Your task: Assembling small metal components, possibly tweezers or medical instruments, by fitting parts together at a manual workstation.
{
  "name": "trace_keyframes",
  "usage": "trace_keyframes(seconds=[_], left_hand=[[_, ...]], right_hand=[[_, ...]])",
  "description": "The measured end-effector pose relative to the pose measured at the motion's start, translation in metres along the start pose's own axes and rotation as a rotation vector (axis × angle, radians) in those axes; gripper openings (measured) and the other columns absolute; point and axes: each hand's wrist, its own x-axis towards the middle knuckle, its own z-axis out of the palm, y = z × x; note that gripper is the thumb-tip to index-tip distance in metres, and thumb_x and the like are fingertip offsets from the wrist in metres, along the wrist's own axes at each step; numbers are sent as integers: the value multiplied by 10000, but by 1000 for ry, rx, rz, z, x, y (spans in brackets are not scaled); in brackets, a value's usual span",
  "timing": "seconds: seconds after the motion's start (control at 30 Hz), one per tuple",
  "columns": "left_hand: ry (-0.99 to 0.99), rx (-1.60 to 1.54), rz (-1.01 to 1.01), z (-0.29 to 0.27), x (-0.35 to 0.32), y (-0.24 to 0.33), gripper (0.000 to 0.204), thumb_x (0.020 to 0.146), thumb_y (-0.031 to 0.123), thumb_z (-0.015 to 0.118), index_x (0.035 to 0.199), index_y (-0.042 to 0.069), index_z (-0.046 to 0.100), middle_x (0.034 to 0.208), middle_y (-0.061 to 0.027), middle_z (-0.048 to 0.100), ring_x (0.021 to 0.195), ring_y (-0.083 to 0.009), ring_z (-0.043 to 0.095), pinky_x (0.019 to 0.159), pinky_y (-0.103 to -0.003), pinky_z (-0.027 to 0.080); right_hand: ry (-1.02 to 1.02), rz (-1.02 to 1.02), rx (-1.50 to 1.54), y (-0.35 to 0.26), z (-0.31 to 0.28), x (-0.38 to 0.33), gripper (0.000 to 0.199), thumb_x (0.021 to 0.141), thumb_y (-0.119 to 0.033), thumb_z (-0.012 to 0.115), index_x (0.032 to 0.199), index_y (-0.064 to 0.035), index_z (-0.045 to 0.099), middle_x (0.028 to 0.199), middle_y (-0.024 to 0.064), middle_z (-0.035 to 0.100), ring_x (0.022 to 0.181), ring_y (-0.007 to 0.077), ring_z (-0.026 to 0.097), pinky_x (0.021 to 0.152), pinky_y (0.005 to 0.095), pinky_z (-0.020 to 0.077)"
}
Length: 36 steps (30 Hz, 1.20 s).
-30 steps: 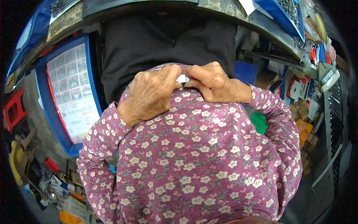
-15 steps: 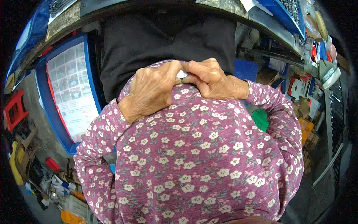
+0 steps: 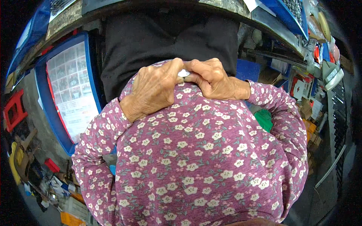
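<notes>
Close against the front of my flowered purple top (image 3: 188,150), both hands meet above my lap. My left hand (image 3: 154,89) is closed, its thumb and fingertips pinching a small white piece (image 3: 183,73). From the other side my right hand (image 3: 217,80) pinches the same piece, fingers curled. Only a bit of its white surface shows between the fingertips; its kind cannot be made out. Black trousers (image 3: 169,41) lie just beyond the hands.
A workbench edge (image 3: 162,8) runs across the far side. On the left stands a blue tray (image 3: 69,145) holding a printed picture sheet (image 3: 73,86). A blue bin (image 3: 281,13) of small dark parts sits at far right. Red plastic pieces (image 3: 16,111) and cluttered boxes lie around.
Both hands have shifted only slightly, still pinching the white piece together. Its visible surface seems turned a little. Everything else looks the same.
</notes>
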Motion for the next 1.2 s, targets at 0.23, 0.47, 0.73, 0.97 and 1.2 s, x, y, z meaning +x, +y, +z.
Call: trace_keyframes(seconds=[0.23,0.47,0.73,0.97,1.2], left_hand=[[64,-2,37,0,-1,1,168,750,53,566,854,23,438,698,-141,514,615,-317,556,494,-382,417],[168,31,58,1,2,1,153,751,71,578,818,35,445,657,-119,497,582,-296,556,476,-370,421],[220,97,117,1,3,2,172,748,116,615,802,32,476,640,-81,504,541,-211,551,455,-304,424],[207,108,192,2,0,-3,186,722,111,639,778,34,480,617,-76,494,523,-192,540,445,-295,415],[227,70,133,4,1,-5,145,738,97,592,804,47,472,640,-99,478,551,-264,543,479,-357,418]], right_hand=[[-104,15,-45,1,-4,2,172,729,11,584,886,72,549,683,173,577,559,271,592,473,307,444],[31,39,-27,3,-1,0,166,767,-47,595,900,47,563,694,142,600,564,242,603,493,289,454],[46,46,-43,2,-2,-2,192,769,-69,605,919,46,575,689,140,602,556,220,605,490,284,452],[16,29,-47,0,-2,-5,205,750,-57,623,915,55,578,664,137,604,547,221,609,482,279,458],[24,47,-94,2,-2,-2,198,763,-85,619,903,51,579,678,136,606,553,215,609,482,280,455]])
